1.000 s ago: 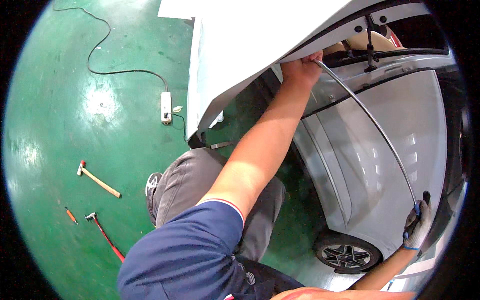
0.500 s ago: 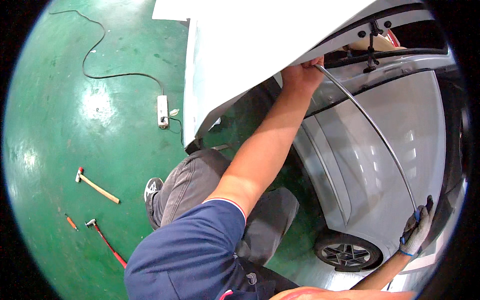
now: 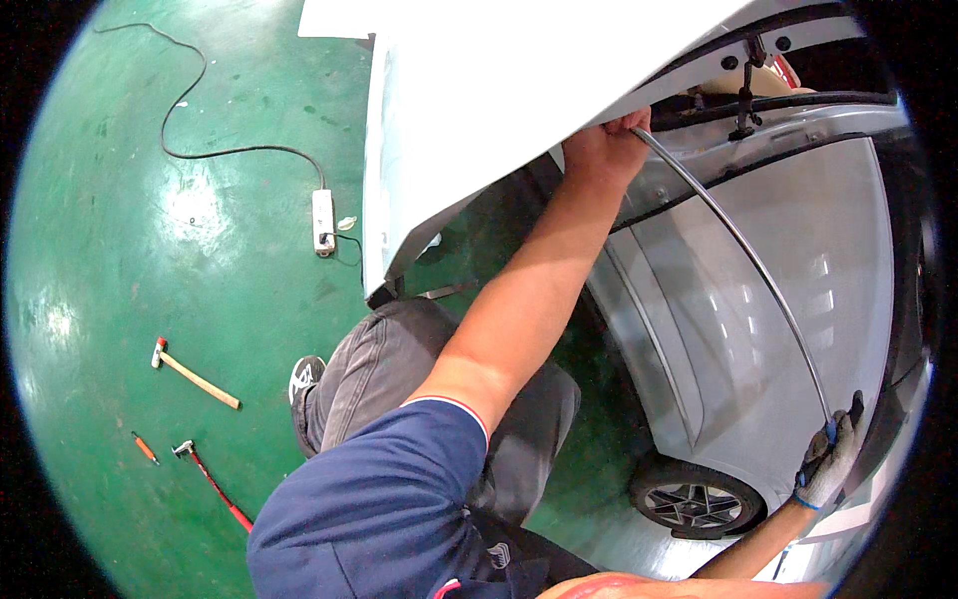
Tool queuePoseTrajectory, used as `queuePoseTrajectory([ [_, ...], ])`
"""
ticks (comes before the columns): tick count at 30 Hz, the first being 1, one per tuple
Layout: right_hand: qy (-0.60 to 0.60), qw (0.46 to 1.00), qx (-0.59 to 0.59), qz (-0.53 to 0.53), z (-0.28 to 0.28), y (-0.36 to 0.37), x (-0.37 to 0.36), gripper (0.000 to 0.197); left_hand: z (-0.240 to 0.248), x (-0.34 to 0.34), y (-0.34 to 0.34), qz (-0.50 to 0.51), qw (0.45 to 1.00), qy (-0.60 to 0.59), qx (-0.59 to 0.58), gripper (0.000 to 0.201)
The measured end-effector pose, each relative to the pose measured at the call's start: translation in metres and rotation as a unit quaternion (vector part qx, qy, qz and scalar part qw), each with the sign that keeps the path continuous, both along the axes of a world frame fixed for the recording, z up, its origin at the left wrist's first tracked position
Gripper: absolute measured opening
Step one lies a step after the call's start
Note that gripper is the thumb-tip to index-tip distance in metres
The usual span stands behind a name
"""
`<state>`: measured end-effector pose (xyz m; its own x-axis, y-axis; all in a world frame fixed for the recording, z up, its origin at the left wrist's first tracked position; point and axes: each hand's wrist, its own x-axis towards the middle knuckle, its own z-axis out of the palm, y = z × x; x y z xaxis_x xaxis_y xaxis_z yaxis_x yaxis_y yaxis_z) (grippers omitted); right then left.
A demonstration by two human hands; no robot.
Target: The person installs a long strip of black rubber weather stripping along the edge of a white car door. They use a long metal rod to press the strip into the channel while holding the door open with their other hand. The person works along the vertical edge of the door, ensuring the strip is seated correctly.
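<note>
A long thin silver metal rod (image 3: 750,258) spans between my two hands, in front of the silver car's rear side panel (image 3: 788,230). My bare left hand (image 3: 607,152) is closed around its upper end, at the edge of the opened white car door (image 3: 499,100). Some of the fingers are hidden behind that edge. Low on the right, my right hand (image 3: 836,457), in a grey and black work glove, is closed on the rod's other end, where a bit of blue shows. The rod looks bowed, partly from the lens.
On the green floor (image 3: 110,260) to the left lie a wooden-handled hammer (image 3: 200,379), a red-handled hammer (image 3: 215,486) and a small orange tool (image 3: 146,447). A white power strip (image 3: 323,222) with a black cable sits beside the door. The rear wheel (image 3: 694,504) is below the panel.
Both hands keep their hold on the rod, which has hardly moved. My right knee has shifted a little to the left, and the view has moved slightly.
</note>
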<state>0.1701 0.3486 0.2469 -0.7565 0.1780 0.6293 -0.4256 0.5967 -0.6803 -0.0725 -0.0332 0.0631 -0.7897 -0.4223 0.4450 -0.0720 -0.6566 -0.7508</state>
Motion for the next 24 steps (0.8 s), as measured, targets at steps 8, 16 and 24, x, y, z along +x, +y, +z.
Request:
queuePoseTrajectory([
  [8, 0.000, 0.996, 0.027, -0.085, 0.014, -0.015, 0.013, 0.050, 0.000, 0.000, 0.002, -0.047, 0.999, -0.007, -0.001, 0.032],
  [16, -0.006, 0.999, -0.016, -0.046, 0.000, -0.003, 0.005, 0.049, -0.004, -0.005, 0.001, -0.003, 1.000, 0.009, -0.008, 0.032],
  [24, 0.001, 0.998, 0.008, -0.058, 0.004, -0.018, 0.012, 0.050, 0.001, 0.004, -0.004, -0.038, 0.999, -0.029, -0.019, 0.029],
])
